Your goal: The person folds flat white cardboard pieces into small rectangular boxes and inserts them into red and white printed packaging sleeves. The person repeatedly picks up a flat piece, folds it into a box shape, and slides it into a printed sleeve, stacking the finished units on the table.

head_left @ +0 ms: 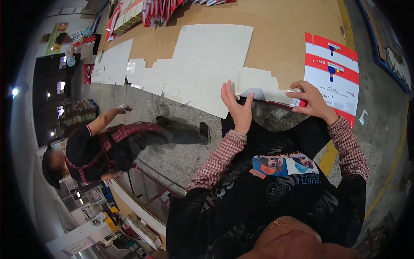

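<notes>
both hands on a flat white carton at the near edge of the bench.

at far left a co-worker [108, 144] in a red plaid vest leans over the floor. my left hand [238, 105] stands open, fingers straight up, palm edge pressed against the white carton [258, 84] lying flat on the brown bench [276, 34]. my right hand [311, 100] is curled, fingers pinching the carton's right end, where a red strip shows. just right of it lies a red-and-white printed carton [334, 73], flat, overhanging the bench edge. more white blanks [202, 60] spread out behind.
</notes>
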### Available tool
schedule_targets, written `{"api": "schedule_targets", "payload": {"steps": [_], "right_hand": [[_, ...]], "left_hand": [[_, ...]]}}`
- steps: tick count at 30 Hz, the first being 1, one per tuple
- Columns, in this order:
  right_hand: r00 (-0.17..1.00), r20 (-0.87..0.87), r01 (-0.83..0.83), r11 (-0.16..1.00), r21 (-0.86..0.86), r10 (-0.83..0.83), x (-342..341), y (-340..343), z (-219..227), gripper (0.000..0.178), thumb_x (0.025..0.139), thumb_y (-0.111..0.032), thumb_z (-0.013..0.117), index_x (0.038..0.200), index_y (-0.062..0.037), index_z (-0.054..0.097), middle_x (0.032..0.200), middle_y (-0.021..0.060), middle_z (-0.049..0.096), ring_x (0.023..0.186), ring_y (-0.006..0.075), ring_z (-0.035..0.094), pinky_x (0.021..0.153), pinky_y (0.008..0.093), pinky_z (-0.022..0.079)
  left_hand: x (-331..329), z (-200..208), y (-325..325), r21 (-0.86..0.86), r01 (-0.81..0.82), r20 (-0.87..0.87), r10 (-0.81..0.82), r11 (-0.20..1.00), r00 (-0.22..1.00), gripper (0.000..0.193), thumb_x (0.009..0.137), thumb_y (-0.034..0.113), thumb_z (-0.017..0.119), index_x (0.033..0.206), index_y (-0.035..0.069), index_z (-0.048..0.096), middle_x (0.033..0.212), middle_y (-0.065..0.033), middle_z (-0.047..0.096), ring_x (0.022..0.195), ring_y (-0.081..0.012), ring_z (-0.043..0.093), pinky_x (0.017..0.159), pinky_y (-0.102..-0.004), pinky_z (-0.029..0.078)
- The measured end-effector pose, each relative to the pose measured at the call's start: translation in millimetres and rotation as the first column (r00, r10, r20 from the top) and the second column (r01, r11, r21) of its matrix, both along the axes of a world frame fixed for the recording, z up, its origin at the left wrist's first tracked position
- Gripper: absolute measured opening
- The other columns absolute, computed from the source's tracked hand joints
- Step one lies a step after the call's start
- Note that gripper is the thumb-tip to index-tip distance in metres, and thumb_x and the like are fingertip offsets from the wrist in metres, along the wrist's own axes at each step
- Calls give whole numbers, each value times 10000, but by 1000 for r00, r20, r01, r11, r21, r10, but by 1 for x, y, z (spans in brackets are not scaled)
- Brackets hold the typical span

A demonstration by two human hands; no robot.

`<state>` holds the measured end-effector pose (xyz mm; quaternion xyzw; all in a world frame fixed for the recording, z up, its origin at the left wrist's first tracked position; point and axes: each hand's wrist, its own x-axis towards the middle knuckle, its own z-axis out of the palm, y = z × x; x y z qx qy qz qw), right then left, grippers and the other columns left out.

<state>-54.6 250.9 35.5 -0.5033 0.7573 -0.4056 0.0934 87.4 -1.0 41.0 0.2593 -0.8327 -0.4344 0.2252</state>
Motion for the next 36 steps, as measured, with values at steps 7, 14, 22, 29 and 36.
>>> {"api": "schedule_targets", "payload": {"steps": [7,14,22,29,36], "right_hand": [[995,93,17,997,76,-24,0,4,-2,559,701,-386,848,1206,-176,731,1102,100,554,1022,276,562,865,380,478],[992,128,-5,995,99,-8,0,2,2,538,700,-369,858,1173,-142,738,1046,94,531,981,271,556,855,378,468],[998,-1,-63,930,361,68,4,14,27,541,673,-351,862,1097,-44,726,1121,139,533,1071,318,543,915,425,458],[933,-132,359,890,281,-335,32,53,20,815,734,-102,816,1470,-145,467,1551,124,381,1433,349,362,1184,473,348],[928,-85,370,884,284,-361,32,49,11,814,730,-188,821,1464,-139,471,1553,128,374,1433,344,361,1175,477,351]], "left_hand": [[13,-13,29,674,-157,-58,264,722,963,797,891,61,740,1525,1,260,1405,-189,414,1217,-254,508,968,-330,490],[-4,-21,14,921,-165,72,264,352,962,348,954,82,668,1228,-18,477,1029,-98,636,945,-172,639,782,-311,555],[-65,-1,52,-517,672,82,-750,531,656,844,833,498,743,1400,-27,405,1365,-254,486,1252,-423,493,1019,-532,391],[-100,-35,36,-502,795,250,-823,341,511,1190,748,875,473,1513,-22,304,1583,-271,260,1467,-465,243,1150,-635,161],[-107,-44,38,-552,793,357,-786,258,504,1136,767,861,472,1495,-3,348,1574,-256,282,1469,-433,252,1142,-641,191]]}}
